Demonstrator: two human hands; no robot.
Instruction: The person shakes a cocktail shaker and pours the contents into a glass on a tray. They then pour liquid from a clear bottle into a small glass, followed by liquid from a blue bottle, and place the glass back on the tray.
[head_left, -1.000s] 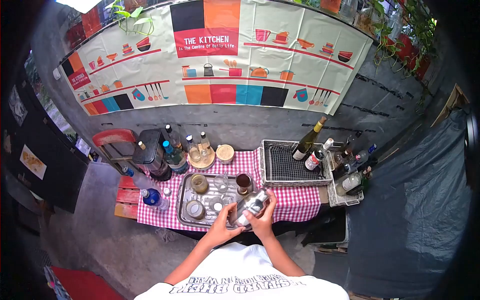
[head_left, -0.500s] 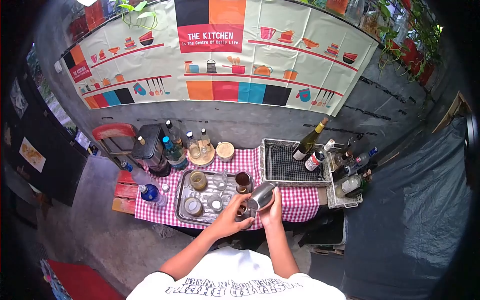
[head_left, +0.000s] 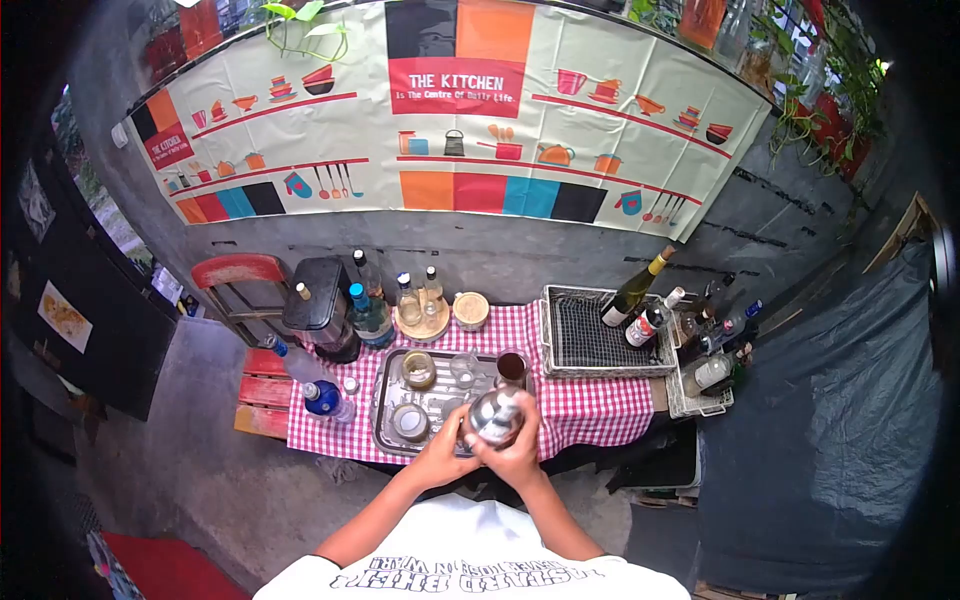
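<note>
Both hands meet over the front right of the metal tray [head_left: 383,385]. A shiny metal cocktail shaker [head_left: 495,418] is between them, its rounded end turned up toward me. My right hand [head_left: 518,455] wraps the shaker's right side. My left hand [head_left: 442,458] is closed around its lower left, with some fingers hidden beneath it. Just beyond the shaker stands a cup with dark brown contents [head_left: 512,368]. On the tray are a glass jar with brownish contents [head_left: 418,370], a clear glass [head_left: 463,370] and another glass jar [head_left: 409,422].
Bottles and a black lidded container [head_left: 320,310] stand at the back left. A blue-capped bottle [head_left: 323,399] is left of the tray. A wire-lined basket [head_left: 590,345] holding bottles sits at the right, with a smaller bottle basket [head_left: 700,405] beside it on a checked cloth [head_left: 600,410].
The shaker has gone from tilted in my right hand to rounded end up, slightly left and lower. My hands have come together around it. The camera view has shifted a little.
</note>
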